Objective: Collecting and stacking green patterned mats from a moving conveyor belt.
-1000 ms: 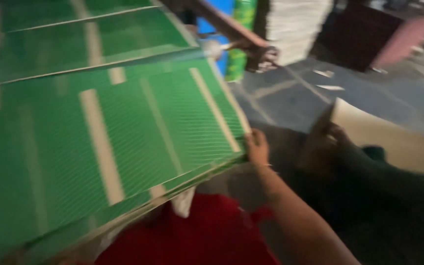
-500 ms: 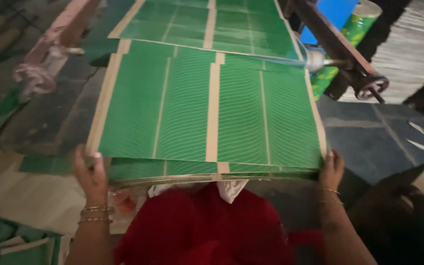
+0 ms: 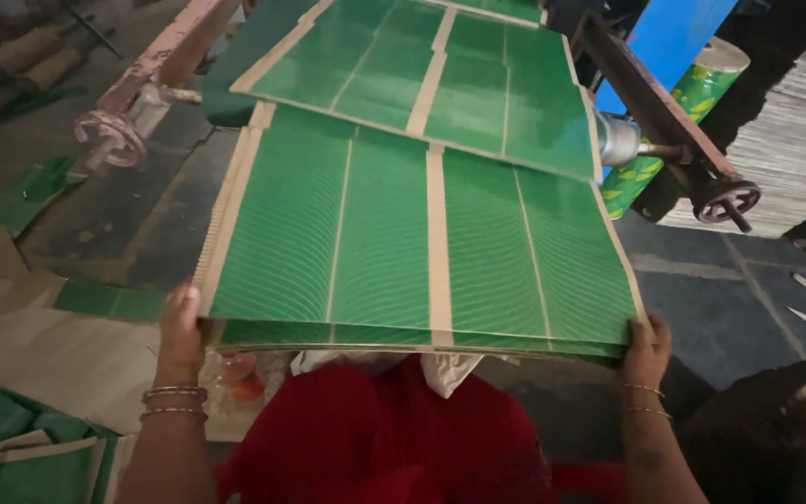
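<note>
hands (image 3: 182,327): 2 | green sheet stacks (image 3: 422,243): 2 | handwheels (image 3: 726,200): 2

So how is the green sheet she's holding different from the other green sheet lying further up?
The held green sheet is gripped at its near corners by the left hand and right hand; the far green sheet is touched by neither hand. The held sheet tops a thin stack and shows whole, while the far sheet overlaps its far edge and runs out of view. Both are green with fine ribbed lines and tan strips.

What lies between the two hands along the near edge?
In the head view, the stack of green printed sheets spans from the left hand to the right hand; red cloth lies beneath.
</note>
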